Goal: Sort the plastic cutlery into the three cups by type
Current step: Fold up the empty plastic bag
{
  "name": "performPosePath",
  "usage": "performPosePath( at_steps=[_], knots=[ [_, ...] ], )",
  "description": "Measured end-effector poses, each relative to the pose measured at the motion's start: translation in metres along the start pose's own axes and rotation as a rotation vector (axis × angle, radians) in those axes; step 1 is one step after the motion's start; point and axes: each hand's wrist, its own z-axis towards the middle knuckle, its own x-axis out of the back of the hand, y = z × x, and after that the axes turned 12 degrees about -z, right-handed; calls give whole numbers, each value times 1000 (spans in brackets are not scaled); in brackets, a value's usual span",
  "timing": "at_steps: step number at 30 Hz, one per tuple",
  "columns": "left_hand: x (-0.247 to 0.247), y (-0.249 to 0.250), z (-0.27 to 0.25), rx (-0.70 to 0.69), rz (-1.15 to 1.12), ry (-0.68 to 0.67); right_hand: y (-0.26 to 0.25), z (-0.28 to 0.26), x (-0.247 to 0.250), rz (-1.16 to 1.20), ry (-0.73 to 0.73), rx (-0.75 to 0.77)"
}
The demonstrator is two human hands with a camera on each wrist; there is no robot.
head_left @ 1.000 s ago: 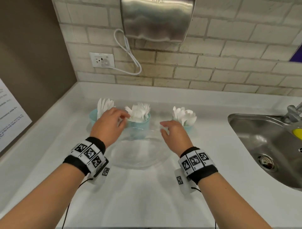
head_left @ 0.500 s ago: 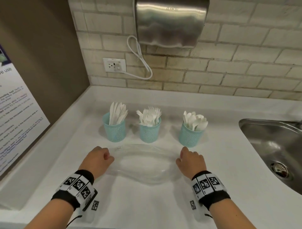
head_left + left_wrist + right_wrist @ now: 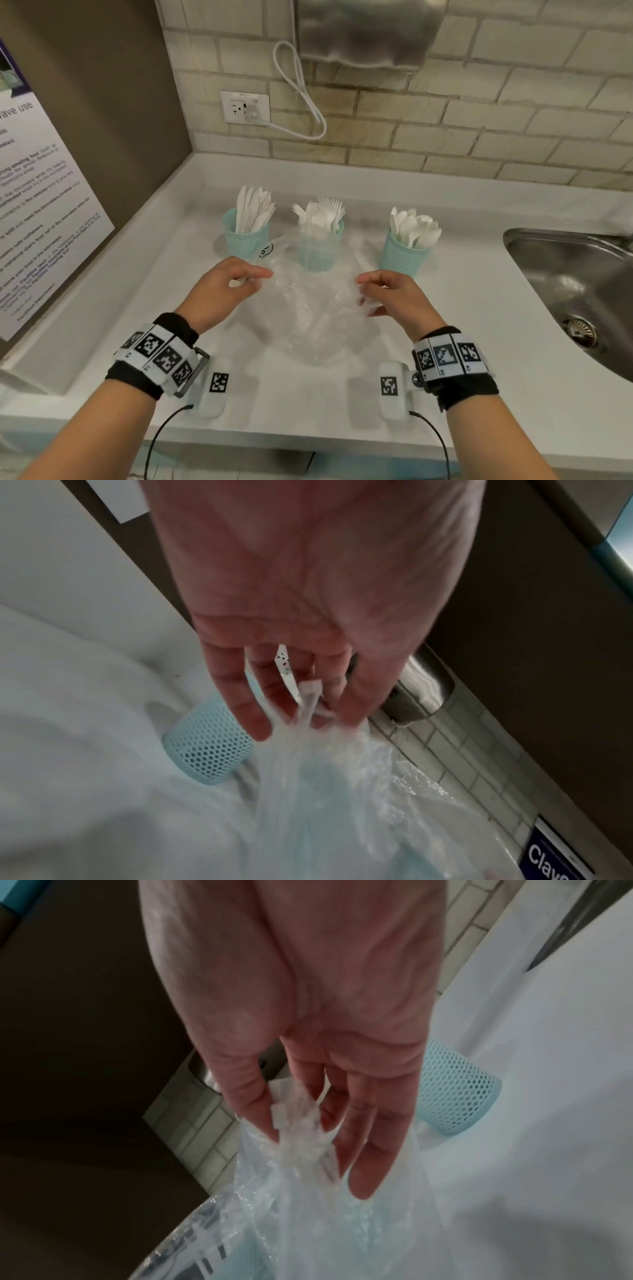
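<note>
White plastic cutlery (image 3: 318, 216) already stands sorted in three teal cups (image 3: 400, 258) at the back of the table (image 3: 308, 411): knives left, forks middle, spoons right, so sorting looks finished. Left hand (image 3: 222, 291) and right hand (image 3: 390, 294) each pinch an edge of a clear bag (image 3: 308, 308), lifted before the middle cup, with open table nearer and the sink (image 3: 565, 291) edge to the right.
</note>
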Motion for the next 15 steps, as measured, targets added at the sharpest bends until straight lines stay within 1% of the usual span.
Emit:
performPosePath(
  at_steps=[1, 2, 3, 6, 7, 8, 9, 11, 13, 15],
  knots=[
    [1, -2, 0, -23, 65, -1, 1, 0, -1, -40, 16, 14],
    [0, -2, -1, -36, 100, 27, 3, 0, -3, -90, 44, 28],
    [-1, -2, -2, -39, 122, 94, 5, 0, -4, -135, 90, 38],
    [6, -2, -4, 8, 298, 420, 16, 0, 1, -241, 324, 17],
    [11, -3, -5, 20, 356, 492, 20, -2, 5, -259, 398, -11],
    [15, -4, -7, 25, 397, 531, 24, -3, 8, -274, 447, -37],
    [17, -6, -9, 25, 422, 536, 27, -6, 11, -295, 476, -58],
    [15, -10, -13, 43, 432, 471, 33, -9, 11, -343, 479, -93],
    [12, -16, -17, 60, 348, 383, 37, -11, 7, -311, 410, -134],
    [11, -18, -21, 59, 194, 297, 41, -15, 8, -235, 286, -164]
  ],
)
